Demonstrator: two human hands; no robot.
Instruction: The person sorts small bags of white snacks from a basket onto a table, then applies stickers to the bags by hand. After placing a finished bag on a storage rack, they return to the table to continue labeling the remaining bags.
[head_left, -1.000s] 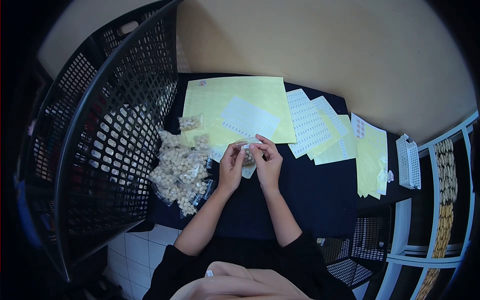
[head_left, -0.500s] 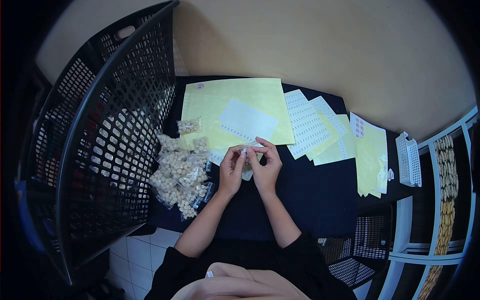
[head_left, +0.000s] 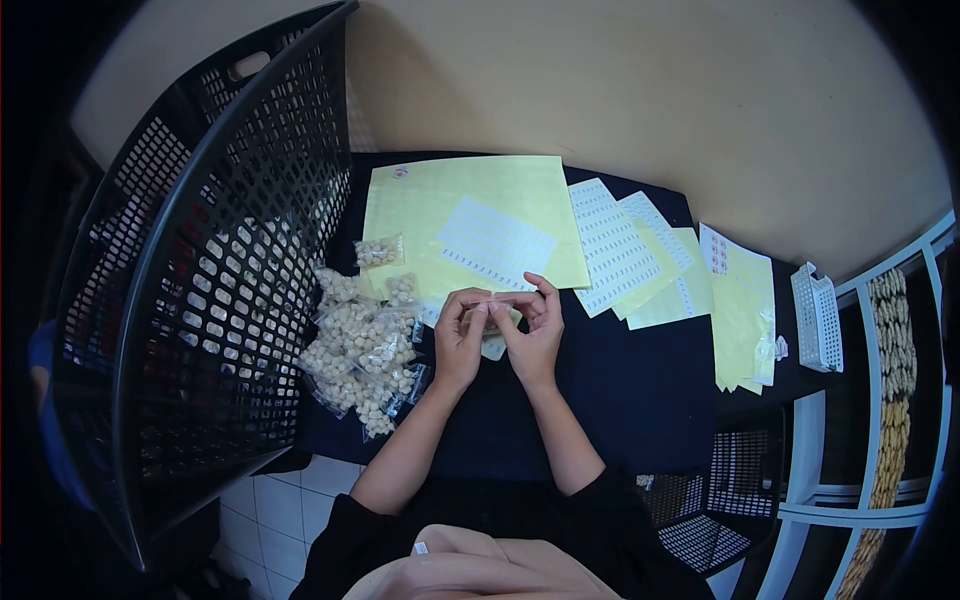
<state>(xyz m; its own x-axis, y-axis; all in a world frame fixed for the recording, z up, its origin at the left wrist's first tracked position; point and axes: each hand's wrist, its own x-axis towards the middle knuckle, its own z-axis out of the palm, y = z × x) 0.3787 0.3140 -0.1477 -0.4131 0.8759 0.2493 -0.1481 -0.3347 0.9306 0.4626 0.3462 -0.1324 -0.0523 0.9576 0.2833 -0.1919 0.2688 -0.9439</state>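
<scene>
Navy-covered tabletop (head_left: 630,400) meets beige wall (head_left: 620,90). I see left hand (head_left: 460,340) and right hand (head_left: 536,338) pinching small clear packet (head_left: 492,299) above its middle. Label sheets (head_left: 612,240) near far edge, print illegible.

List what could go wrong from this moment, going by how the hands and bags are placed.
The small bag is pinched by fingertips of the left hand and right hand, so it might slip from that grip.
The pile of filled bags sits close beside the left forearm, which could nudge some loose.
The white label sheet lies loose on the yellow sheet and might slide if brushed.
</scene>
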